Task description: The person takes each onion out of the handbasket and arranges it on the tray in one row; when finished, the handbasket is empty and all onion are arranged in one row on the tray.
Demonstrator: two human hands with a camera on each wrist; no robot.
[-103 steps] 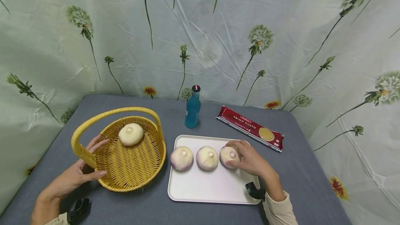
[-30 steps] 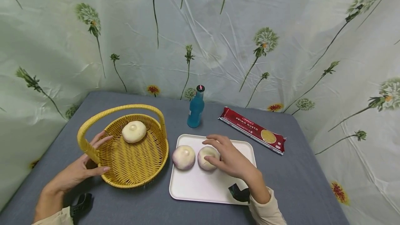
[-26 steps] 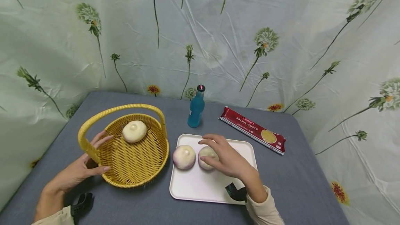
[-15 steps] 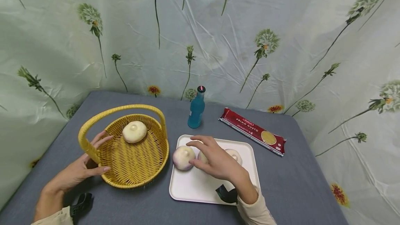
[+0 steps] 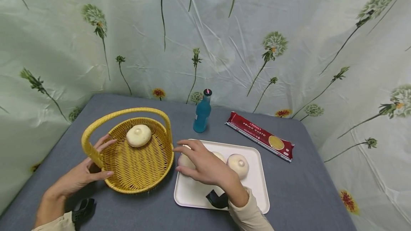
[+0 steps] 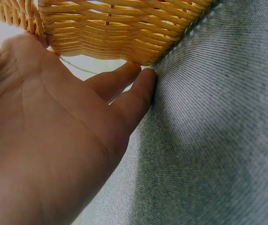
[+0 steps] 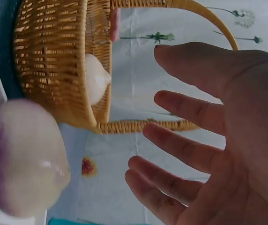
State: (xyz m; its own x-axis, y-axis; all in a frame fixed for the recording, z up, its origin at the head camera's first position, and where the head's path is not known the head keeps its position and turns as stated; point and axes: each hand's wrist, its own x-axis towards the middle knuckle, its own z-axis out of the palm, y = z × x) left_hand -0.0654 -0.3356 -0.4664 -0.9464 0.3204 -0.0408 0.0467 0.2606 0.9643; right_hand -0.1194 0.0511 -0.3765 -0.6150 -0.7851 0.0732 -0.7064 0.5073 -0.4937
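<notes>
A: Where is the leftmost turnip [image 5: 181, 160]?

B: On the white tray [image 5: 257, 191], at its left end, just beside the yellow wicker basket [image 5: 138, 174]. The right hand [image 5: 205, 165] hovers over it. In the right wrist view its fingers are spread and slightly bent, with a gap between them and the turnip [image 7: 24, 157], so they grasp nothing.

A: What else lies on the tray?

B: Two more turnips. The middle turnip [image 5: 221, 156] is mostly hidden behind the hand, and the right turnip [image 5: 238, 165] lies in plain sight.

A: And the left hand [image 5: 78, 177]?

B: It rests against the basket's near left side, by the foot of the handle. Its fingers are straight and relaxed along the wicker wall [image 6: 120, 33], with the fingertips [image 6: 145, 77] at the basket's base on the grey tablecloth [image 6: 218, 140].

A: Anything in the basket?

B: One pale turnip [image 5: 138, 135], toward the back.

A: Farther off?

B: A blue bottle [image 5: 202, 112] stands behind the tray, and a red spaghetti packet [image 5: 259, 135] lies to its right.
</notes>
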